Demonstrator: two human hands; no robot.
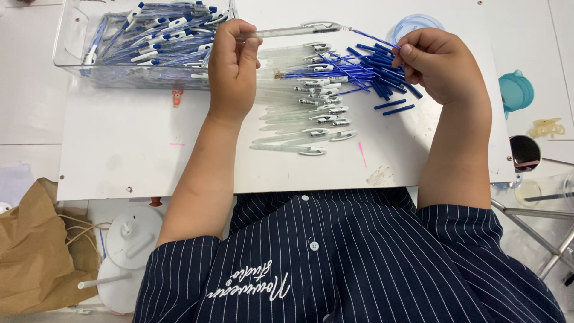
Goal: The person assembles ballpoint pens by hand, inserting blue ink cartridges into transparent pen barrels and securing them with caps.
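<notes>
My left hand (233, 63) pinches a clear pen barrel (293, 30) with a white clip, held level above the white board (137, 143). My right hand (439, 63) grips a thin blue refill (373, 39) whose tip sits at the barrel's open end. Below them lie several clear barrels (299, 113) in a loose row. A heap of blue refills (365, 72) lies under and beside my right hand. A clear plastic bin (78, 66) at the upper left holds several finished blue-and-white pens (161, 36).
A brown paper bag (36, 251) and a white lidded cup with a straw (128, 251) sit low on the left. A teal lid (515, 91), a clear round lid (412, 25), a pale hair claw (545, 127) and a small dark cup (525, 151) lie to the right, by metal rods (538, 227).
</notes>
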